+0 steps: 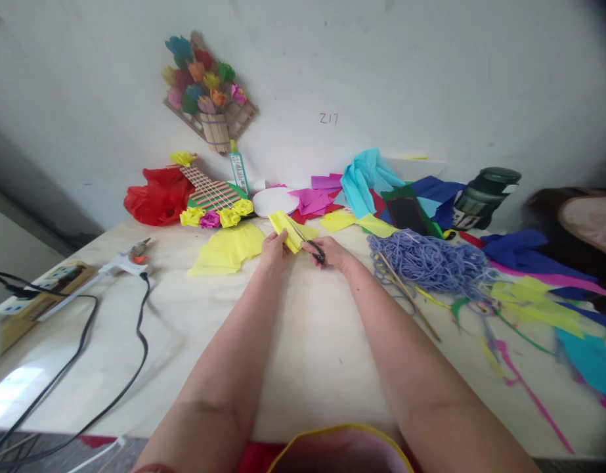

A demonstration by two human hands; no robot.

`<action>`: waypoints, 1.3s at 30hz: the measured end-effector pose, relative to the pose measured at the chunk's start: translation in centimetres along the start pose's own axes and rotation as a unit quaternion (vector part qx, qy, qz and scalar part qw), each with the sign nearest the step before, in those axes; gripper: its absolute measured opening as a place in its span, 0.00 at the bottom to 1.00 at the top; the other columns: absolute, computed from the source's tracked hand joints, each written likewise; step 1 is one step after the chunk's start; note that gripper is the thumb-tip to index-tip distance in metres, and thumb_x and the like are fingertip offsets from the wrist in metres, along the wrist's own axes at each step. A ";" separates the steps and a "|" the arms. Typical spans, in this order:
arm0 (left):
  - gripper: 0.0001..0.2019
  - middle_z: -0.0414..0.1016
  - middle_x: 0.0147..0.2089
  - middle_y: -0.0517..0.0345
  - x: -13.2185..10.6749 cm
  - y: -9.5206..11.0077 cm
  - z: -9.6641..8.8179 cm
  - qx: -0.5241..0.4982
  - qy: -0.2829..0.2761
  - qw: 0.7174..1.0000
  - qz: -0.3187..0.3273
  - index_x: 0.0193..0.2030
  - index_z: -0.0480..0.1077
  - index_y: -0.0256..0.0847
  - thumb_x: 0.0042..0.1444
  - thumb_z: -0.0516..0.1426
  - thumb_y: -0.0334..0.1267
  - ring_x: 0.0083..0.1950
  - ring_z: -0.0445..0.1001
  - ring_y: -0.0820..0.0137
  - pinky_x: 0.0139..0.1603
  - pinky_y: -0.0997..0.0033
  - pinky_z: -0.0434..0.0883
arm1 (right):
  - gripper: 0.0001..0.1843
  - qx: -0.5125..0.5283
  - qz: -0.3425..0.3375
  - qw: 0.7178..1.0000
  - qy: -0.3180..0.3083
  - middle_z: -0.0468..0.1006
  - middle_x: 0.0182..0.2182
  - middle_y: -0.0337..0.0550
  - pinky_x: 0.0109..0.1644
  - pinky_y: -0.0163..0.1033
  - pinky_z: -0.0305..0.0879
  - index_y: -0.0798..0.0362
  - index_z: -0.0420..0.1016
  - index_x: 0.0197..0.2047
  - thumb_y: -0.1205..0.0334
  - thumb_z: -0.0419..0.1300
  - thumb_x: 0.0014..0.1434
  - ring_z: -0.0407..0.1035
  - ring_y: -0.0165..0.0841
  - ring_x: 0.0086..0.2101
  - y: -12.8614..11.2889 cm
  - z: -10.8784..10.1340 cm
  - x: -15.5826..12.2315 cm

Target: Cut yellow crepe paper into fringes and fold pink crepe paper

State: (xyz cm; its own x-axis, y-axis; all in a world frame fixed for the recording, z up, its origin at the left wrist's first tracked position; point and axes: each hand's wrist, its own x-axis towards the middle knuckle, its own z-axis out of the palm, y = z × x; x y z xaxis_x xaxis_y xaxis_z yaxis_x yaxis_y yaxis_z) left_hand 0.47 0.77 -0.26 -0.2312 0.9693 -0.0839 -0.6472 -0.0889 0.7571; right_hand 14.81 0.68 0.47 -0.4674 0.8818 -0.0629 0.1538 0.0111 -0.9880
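Observation:
My left hand (274, 249) pinches a folded strip of yellow crepe paper (284, 231) by its lower left edge. In my right hand (331, 253) is a pair of scissors (316, 251) with dark handles, my fingers closed round them. Their blades point up and left and lie at the strip's right edge; I cannot make out whether they are parted. A wider sheet of yellow crepe paper (228, 249) lies flat on the table just left of my left hand. Behind the strip rests a white disc (274, 202).
A glue gun (130, 257) with its cord and a power strip (41, 295) sit at the left. Tangled blue-grey yarn (431, 263), a wooden stick (410, 297) and coloured paper scraps spread at the right. A dark green bottle (484, 197) and a phone (410, 215) stand behind.

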 end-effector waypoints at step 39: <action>0.03 0.75 0.29 0.53 0.1 0.5 -0.3 -0.028 -0.036 0.999 0.008 0.32 0.69 0.33 0.48 0.56 0.26 0.32 0.75 0.70 0.42 0.68 0.71 | 0.16 -0.031 -0.011 0.999 -0.011 0.68 0.12 0.34 0.11 0.26 0.48 0.57 0.67 0.26 0.51 0.59 0.49 0.59 0.21 0.11 -1.3 0.4 -1.1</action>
State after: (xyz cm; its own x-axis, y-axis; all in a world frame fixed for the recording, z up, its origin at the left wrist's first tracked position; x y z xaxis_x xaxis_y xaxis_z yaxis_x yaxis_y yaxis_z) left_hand -0.15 0.77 -0.07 -0.1904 0.9814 -0.0245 -0.6840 -0.1147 0.7204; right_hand 14.81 -0.49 1.73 -0.4909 0.8701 -0.0444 0.1964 0.0608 -0.9786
